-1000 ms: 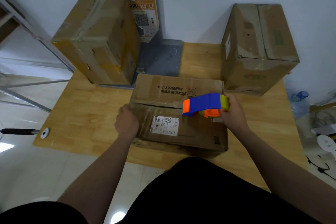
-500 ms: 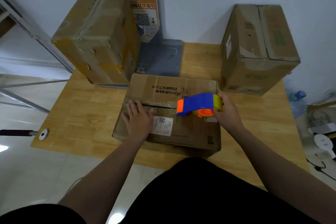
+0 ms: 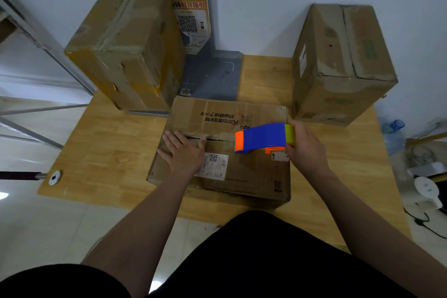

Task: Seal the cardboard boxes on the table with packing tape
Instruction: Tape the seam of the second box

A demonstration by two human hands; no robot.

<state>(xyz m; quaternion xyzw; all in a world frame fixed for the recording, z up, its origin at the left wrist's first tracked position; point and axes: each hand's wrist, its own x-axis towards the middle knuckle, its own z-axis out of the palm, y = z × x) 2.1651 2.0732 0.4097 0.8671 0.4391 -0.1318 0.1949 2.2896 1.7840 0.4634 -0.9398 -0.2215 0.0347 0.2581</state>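
Here the landmark is the flat box (image 3: pixel 251 186), lying closed on the near middle of the wooden table (image 3: pixel 96 152), its flap seam running from side to side across the top. Left of the flat box and further back stands a tall taped carton (image 3: pixel 125 48), close to its far left corner. Straight behind the flat box is the grey base of a stand (image 3: pixel 212 75), with an orange poster on its post.

On the left part of the flat box's top the left hand (image 3: pixel 183 152) lies flat, palm down, with the fingers straight and spread and the fingertips at the seam. Its heel partly covers a white label (image 3: pixel 215 167) stuck to the near flap.

Over the right part of the seam is the tape dispenser (image 3: pixel 263 136), blue with an orange nose pointing left. The right hand (image 3: pixel 307 150) grips it from the right end, fingers curled round it. Whether the dispenser touches the cardboard cannot be told.

Right of the flat box and further back stands a second tall carton (image 3: pixel 343 63), just beside its far right corner. Further right, off the table, is a water bottle (image 3: pixel 394 135).
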